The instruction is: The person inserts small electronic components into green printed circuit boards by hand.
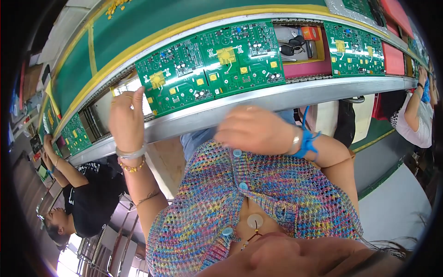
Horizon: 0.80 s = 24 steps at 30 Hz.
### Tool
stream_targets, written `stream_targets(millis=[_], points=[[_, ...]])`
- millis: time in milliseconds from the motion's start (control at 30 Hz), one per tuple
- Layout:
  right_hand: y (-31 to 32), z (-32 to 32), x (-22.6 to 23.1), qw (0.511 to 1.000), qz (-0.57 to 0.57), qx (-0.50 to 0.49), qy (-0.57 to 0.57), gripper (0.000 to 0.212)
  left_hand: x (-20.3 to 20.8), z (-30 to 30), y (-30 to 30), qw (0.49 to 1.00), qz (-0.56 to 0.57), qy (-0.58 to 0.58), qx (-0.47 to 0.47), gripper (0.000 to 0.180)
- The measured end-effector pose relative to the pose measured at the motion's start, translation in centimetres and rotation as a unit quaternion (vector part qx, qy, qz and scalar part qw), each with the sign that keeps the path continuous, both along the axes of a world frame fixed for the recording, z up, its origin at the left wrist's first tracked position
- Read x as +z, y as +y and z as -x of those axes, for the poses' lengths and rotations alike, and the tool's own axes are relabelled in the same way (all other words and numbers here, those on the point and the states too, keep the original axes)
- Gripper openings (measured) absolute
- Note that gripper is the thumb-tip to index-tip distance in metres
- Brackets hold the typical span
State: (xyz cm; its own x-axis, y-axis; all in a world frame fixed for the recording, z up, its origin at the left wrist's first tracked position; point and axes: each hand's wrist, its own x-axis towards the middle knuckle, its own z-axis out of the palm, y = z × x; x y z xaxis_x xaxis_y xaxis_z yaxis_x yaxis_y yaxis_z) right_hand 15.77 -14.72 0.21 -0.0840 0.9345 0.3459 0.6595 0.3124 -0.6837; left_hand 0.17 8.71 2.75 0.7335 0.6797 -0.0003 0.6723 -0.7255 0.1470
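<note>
A wide green circuit board panel (240,60) lies on the metal-edged conveyor line in front of me, with a second printed half (177,76) at its left. Both carry yellow patches and small mounted parts. My left hand (127,120) is at the panel's left end. Its thumb stands apart from the other fingers and is close to or touching the board's edge; the fingertips are partly hidden. My right hand (258,131) hovers on the near side of the metal rail, smeared by motion with its fingers bent. Nothing shows in it.
A tray (300,55) with dark-handled tools and an orange box shows through the gap right of the panel. Another green circuit board (353,51) lies beyond it. A metal rail (286,94) runs along the near side. One person (87,203) works at left, another (415,113) at right.
</note>
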Motion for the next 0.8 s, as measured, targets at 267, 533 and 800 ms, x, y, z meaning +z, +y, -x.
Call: stream_targets(millis=[267,533,800], points=[[6.8,5.6,-1.3,0.989,-0.054,-0.05,-0.128,0.051,0.8,-3.1,-3.1,0.984,0.1,-0.034,-0.145,0.032],[5.0,1.8,-2.7,0.962,0.027,-0.149,-0.225,0.055,-1.1,-7.2,-5.1,0.963,0.126,-0.078,-0.225,0.033],[4.1,-0.6,0.4,0.976,0.16,-0.11,-0.094,0.045,1.2,-1.6,-0.9,0.983,0.061,-0.145,-0.099,0.028]])
